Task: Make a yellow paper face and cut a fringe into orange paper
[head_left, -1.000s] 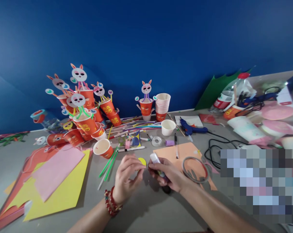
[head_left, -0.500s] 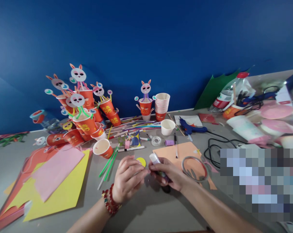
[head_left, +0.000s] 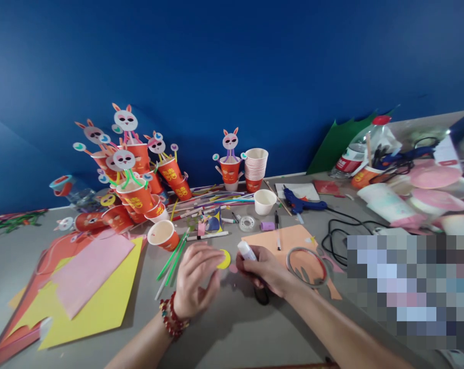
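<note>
My right hand (head_left: 263,269) is closed around a glue stick (head_left: 247,251), its white end pointing up and to the left. Below that hand a black loop (head_left: 261,296) shows, perhaps a scissors handle; the rest is hidden. My left hand (head_left: 199,279), a beaded bracelet on its wrist, holds nothing that I can see, with thumb and fingers apart. Its fingertips overlap the edge of a yellow paper disc (head_left: 225,259); whether they touch it I cannot tell. Between the hands lies a small pink paper piece (head_left: 233,268).
Bunny-faced paper cups (head_left: 135,197) crowd the back left, near coloured paper sheets (head_left: 97,312) and green straws (head_left: 175,259). A cup stack (head_left: 256,169), a white cup (head_left: 265,201), a blue glue gun (head_left: 303,202), orange paper (head_left: 297,238) and a tape ring (head_left: 307,267) lie beyond my right hand.
My left hand has drawn slightly left and its thumb has spread away from the fingers, uncovering the pink piece. My right hand keeps the glue stick in nearly the same place.
</note>
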Demonstrator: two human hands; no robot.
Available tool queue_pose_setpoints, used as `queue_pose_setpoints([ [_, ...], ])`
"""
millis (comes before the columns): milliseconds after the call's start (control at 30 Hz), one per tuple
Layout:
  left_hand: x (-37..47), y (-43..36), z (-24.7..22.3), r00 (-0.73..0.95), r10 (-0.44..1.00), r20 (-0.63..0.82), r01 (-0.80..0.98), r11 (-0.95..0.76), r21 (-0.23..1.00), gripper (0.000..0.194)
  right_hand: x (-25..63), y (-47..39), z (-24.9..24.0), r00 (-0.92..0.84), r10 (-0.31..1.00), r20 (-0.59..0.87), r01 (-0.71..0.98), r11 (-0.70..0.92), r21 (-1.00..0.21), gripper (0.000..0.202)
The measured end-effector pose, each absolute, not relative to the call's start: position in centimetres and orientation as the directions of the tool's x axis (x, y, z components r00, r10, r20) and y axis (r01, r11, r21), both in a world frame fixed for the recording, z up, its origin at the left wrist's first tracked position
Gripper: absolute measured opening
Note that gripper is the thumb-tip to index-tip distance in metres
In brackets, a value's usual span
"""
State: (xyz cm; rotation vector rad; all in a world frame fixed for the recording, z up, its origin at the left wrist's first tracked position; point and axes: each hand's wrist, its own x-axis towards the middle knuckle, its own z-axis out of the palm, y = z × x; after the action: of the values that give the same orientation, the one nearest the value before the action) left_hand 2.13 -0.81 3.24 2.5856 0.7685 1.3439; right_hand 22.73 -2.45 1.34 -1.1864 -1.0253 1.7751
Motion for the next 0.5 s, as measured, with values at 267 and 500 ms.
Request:
queue_pose_setpoints([
  [267, 0.9, -0.3, 3.0, 0.658, 0.606, 0.448, 0.519, -0.795, 0.314, 0.02, 23.8, -1.6, 1.0, -0.137, 0.986, -0.094, 0.323, -0.045, -0.945, 0.017],
  [500, 0.4, -1.3, 0.3, 0.796, 0.424, 0.433, 0.424, -0.9, 0.101, 0.029, 23.2, 0.1, 1.5, -0.158, 0.987, -0.039, 0.662, 0.076, -0.746, 0.021],
])
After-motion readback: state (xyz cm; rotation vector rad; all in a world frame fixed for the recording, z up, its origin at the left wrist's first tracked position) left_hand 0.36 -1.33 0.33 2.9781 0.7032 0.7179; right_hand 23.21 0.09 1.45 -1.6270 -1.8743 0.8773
